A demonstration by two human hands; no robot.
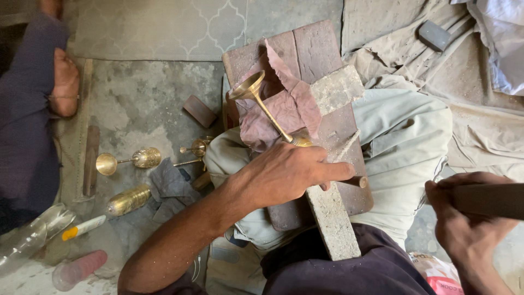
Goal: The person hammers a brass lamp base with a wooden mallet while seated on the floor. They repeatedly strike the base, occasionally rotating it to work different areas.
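Brass trumpet-shaped stem (266, 112) lies slanted across a reddish cloth (284, 106), its flared bell pointing up and away toward the far end of a worn wooden block (311, 46) that rests on the person's lap. The lower end of the stem disappears under the left hand (286, 175), whose fingers are curled closed over it, pinning it against the block, with the index finger stretched out toward a small round peg end just beside the fingertip. A rough pale stone slab (333, 218) lies across the block, partly under that hand, and a second pale chunk (337, 87) sits higher up, touching the cloth's edge.

Off to the side, well apart from the stem, the right hand (469, 218) is wrapped tight in a fist around a dark tool handle (491, 199) that runs out of the picture; I cannot tell what kind of head it has.

The block sits on light grey-green trousers (404, 142), knees spread. On the concrete floor (136, 104) beyond the left forearm lie more brass pieces: a small goblet-like piece (128, 160) on its side, an engraved brass tube (128, 200), and a couple of smaller fittings (197, 147) near the knee. A dark rag (170, 188) lies between them. A white and yellow tube (83, 227) and a pink plastic bottle (79, 269) are nearer the edge. Another person's bare foot (64, 82) rests at the far left.
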